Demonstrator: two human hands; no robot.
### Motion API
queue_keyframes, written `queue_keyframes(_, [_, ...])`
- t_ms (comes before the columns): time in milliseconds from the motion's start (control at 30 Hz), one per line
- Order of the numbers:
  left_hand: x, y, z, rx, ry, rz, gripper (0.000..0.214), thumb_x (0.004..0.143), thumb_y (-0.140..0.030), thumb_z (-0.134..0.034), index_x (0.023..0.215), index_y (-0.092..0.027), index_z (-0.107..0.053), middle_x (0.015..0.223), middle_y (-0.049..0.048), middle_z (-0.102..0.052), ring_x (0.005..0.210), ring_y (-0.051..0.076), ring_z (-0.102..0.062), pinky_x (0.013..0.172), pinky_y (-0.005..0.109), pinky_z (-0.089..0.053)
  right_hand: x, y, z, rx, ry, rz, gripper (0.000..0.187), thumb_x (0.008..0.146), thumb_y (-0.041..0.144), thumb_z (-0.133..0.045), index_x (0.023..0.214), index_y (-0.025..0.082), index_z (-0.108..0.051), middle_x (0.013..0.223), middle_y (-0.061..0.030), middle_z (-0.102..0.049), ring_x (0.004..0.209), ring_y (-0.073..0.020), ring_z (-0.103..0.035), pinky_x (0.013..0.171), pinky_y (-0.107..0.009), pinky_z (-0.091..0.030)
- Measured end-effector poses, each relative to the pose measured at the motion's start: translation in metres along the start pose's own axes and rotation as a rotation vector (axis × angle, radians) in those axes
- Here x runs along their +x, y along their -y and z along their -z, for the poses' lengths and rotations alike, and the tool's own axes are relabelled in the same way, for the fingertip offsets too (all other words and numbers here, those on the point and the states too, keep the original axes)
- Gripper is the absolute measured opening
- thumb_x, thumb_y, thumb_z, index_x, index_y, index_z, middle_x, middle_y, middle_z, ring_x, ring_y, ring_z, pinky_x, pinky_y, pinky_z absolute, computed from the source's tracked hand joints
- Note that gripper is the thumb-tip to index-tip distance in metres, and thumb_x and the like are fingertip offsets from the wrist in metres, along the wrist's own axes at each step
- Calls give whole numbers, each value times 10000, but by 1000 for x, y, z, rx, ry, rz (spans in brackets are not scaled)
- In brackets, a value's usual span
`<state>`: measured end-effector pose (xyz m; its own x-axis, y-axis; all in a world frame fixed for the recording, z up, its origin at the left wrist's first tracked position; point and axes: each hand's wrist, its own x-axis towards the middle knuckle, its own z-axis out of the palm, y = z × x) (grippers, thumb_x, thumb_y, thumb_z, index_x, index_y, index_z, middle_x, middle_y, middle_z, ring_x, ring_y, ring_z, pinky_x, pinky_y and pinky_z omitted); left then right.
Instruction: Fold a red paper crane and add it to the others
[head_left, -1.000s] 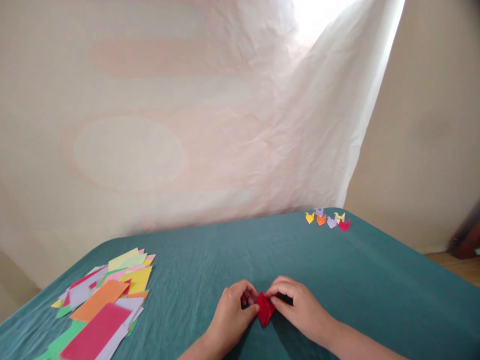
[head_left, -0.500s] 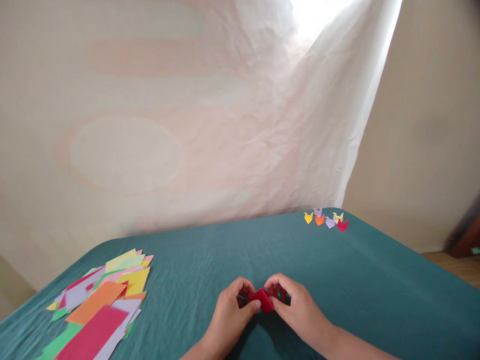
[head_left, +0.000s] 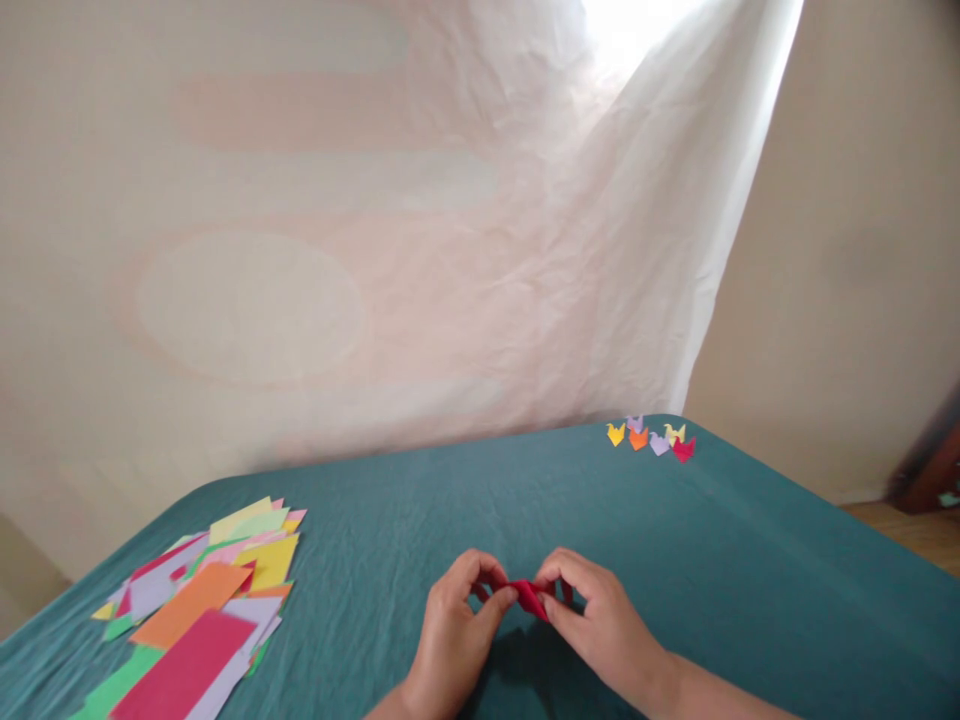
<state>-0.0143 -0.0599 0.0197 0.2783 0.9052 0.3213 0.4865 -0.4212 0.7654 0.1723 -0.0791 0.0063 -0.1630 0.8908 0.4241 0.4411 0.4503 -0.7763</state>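
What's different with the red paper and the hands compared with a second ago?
The red folded paper has gone from a tall diamond to a narrow, slanted strip in view; whether it was tilted or folded further, I can't tell. Nothing was visibly let go: the left hand and right hand still pinch it from either side. The loose paper sheets and small paper birds stayed put.

Light enters from the top, right of centre; the hanging sheet [head_left: 450, 300] burns to white there. Elsewhere dim, low contrast. Soft shadow falls on the green cloth [head_left: 375, 550] beneath left hand [head_left: 455, 625] and right hand [head_left: 600, 612]. Dark object [head_left: 931, 468] at right edge is blurred.
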Motion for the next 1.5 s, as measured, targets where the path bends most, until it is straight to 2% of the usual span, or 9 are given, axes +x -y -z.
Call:
queue_keyframes(367, [-1, 4, -1, 9, -18, -60, 37, 811, -177, -600, 782, -196, -585, 776, -11, -623, 719, 134, -588, 688, 230, -462, -1, 1, 1, 9, -27, 41, 134, 796, 70, -541, 774, 199, -571, 763, 16, -595, 701, -126, -553, 644, -228, -399])
queue_keyframes(567, [-3, 6, -3, -20, -24, -85, 145, 801, -133, -616, 921, -208, -585, 846, -12, -636, 775, 135, -596, 721, 242, -464, -1, 4, 3, 3, -9, 45, 149, 801, 59, -529, 795, 200, -577, 772, 12, -595, 706, -127, -557, 640, -231, -396])
queue_keyframes(833, [-2, 6, -1, -11, -29, -157, 55, 822, -140, -595, 792, -186, -599, 812, 6, -619, 743, 135, -579, 693, 231, -460, 0, 3, 2, -1, -26, 37, 134, 808, 71, -542, 780, 199, -569, 754, 17, -593, 694, -127, -556, 642, -231, -396])
queue_keyframes(1100, [-1, -4, 0, -23, 32, -193, 88, 833, -141, -581, 818, -198, -647, 808, 17, -634, 774, 145, -585, 696, 223, -448, -1, 2, 1, -22, 0, 73, 142, 810, 62, -542, 813, 200, -575, 757, 18, -580, 698, -121, -550, 663, -226, -406])
queue_keyframes(1300, [-4, -6, -3, -20, 63, -102, 99, 835, -154, -562, 760, -179, -622, 739, 9, -632, 700, 136, -582, 680, 219, -438, -3, 7, 2, -29, 54, 104, 109, 869, 125, -516, 837, 205, -583, 767, 13, -576, 719, -124, -548, 691, -232, -412])
queue_keyframes(1500, [-3, -5, -6, -205, 192, 40, 116, 855, -177, -527, 786, -163, -618, 707, 9, -653, 661, 130, -595, 664, 213, -446, -3, 0, -1, -43, 63, 47, 65, 858, 168, -567, 812, 206, -592, 761, 23, -589, 722, -125, -557, 699, -234, -411])
